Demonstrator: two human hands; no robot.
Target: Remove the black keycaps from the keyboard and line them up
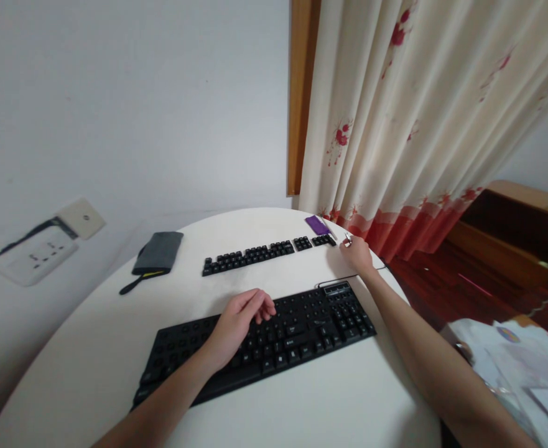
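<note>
A black keyboard [297, 333] lies across the near part of the round white table. Toward its left and upper rows, many key positions show bare round mounts without caps. Over the middle of the keyboard is my left hand [243, 317], its fingers curled together; whatever they might hold is hidden. Behind the keyboard stretches a long row of loose black keycaps [255, 255], with a smaller keycap group [302, 243] and another group [324, 240] at its right end. Beside that end, my right hand [357, 254] pinches a small silvery tool [348, 239], too small to identify.
A dark grey pouch [158, 252] with a black strap lies at the table's left. At the back right is a purple cloth [317, 225]. A cable [334, 280] runs behind the keyboard. Walls, a curtain [371, 124] and a cluttered surface [511, 361] border the table [301, 398].
</note>
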